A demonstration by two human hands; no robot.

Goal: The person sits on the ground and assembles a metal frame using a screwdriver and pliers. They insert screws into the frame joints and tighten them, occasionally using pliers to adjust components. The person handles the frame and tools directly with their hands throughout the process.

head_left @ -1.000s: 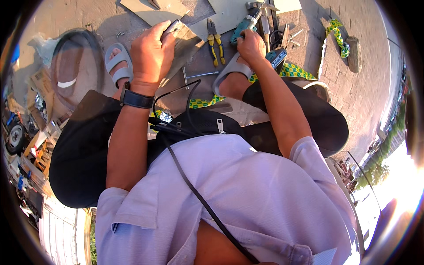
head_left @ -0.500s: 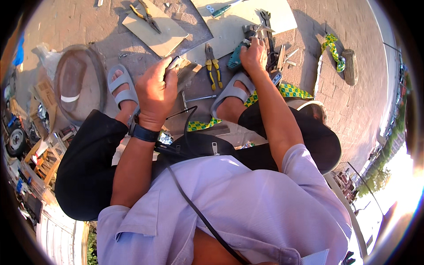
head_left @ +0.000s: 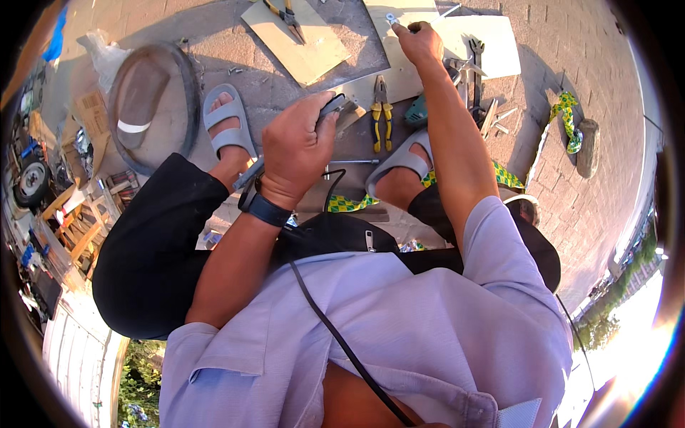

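Note:
My left hand [head_left: 298, 146] is closed around a long grey metal piece [head_left: 330, 108]. One end shows above the fingers, and a grey length runs out below the hand; its exact kind is unclear. Reaching far forward, my right hand [head_left: 421, 46] is closed over the handle of a screwdriver [head_left: 449, 11] at the far board. Only the screwdriver's thin shaft shows. Small washers [head_left: 391, 19] lie just left of these fingertips. Beneath my right forearm, a green power tool [head_left: 417, 110] is partly hidden. Yellow-and-blue pliers [head_left: 382, 114] lie between my hands.
A thin board [head_left: 296, 43] carries other pliers [head_left: 287, 21]. An adjustable wrench [head_left: 477, 64] lies on the right board [head_left: 499, 43]. A rubber ring [head_left: 191, 107] is at left, a metal rod [head_left: 357, 162] near my right sandal, and patterned cloth [head_left: 569, 118] with a stone [head_left: 588, 148] at right.
My right hand has left the green power tool and moved forward to the screwdriver. My left hand keeps hold of the grey metal piece. The whole view has shifted.

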